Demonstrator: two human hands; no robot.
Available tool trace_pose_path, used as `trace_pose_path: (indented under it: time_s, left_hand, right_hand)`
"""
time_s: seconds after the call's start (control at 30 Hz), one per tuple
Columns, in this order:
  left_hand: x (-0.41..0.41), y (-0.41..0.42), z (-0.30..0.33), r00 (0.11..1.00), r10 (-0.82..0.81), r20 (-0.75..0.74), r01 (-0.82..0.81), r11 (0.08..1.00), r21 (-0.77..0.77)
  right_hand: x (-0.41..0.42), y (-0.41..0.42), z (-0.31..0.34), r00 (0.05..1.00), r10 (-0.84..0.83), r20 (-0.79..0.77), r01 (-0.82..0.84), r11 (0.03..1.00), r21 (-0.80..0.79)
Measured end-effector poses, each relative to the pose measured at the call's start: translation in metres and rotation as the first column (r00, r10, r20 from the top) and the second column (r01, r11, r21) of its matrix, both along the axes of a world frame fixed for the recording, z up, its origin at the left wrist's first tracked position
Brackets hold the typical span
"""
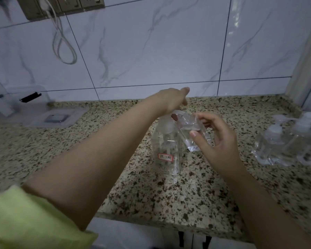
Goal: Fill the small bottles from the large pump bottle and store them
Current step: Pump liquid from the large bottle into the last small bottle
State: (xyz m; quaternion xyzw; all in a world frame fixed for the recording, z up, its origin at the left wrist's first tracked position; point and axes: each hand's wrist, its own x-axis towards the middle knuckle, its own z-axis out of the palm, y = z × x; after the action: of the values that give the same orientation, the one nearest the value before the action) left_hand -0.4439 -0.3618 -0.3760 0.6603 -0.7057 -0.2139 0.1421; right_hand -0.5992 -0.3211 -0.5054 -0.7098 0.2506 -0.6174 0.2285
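speckled granite countertop (151, 194) carries the large pump bottle (166, 150), a clear square container standing upright near the counter centre with a small red-bordered label (165, 157) on its front face. left hand (171, 101) sits on top of the pump head, palm down, fingers curled over the pump and the forefinger extended toward the wall; whether the pump is pressed down cannot be determined. right hand (217, 139) pinches a small clear bottle (194, 133) between thumb and fingers, holding it tilted with its open neck just beside the pump nozzle, at the right side of the large bottle. the small bottle holds some clear liquid in its lower part. further small pump bottles (291, 144) stand grouped at the right end of the counter, well apart from the hands. a clear plastic storage box (48, 115) lies at the left rear of the counter, against the marble-pattern wall tiles (151, 51). a white cable (63, 42) hangs from a wall socket panel (61, 6) at upper left. a light green sleeve (25, 221) covers the left upper arm.
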Motion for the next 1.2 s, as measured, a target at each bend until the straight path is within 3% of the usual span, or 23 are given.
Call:
trace_pose_path:
  time_s: [0.37, 0.5, 1.2]
  left_hand:
    - [-0.0059, 0.0035, 0.0008, 0.994, 0.011, 0.105, -0.016, 0.999, 0.043]
    - [-0.0022, 0.0003, 0.0021, 0.998, -0.006, 0.064, 0.007, 1.000, -0.022]
    - [-0.0018, -0.0022, 0.0043, 0.998, -0.001, 0.068, 0.000, 1.000, 0.008]
  right_hand:
    - [0.0002, 0.0009, 0.0011, 1.000, 0.014, -0.002, -0.014, 1.000, 0.020]
    - [-0.0004, 0.0018, 0.0018, 1.000, 0.010, 0.006, -0.010, 1.000, 0.015]
    - [0.0006, 0.0008, 0.0025, 1.000, -0.006, -0.005, 0.006, 1.000, 0.007]
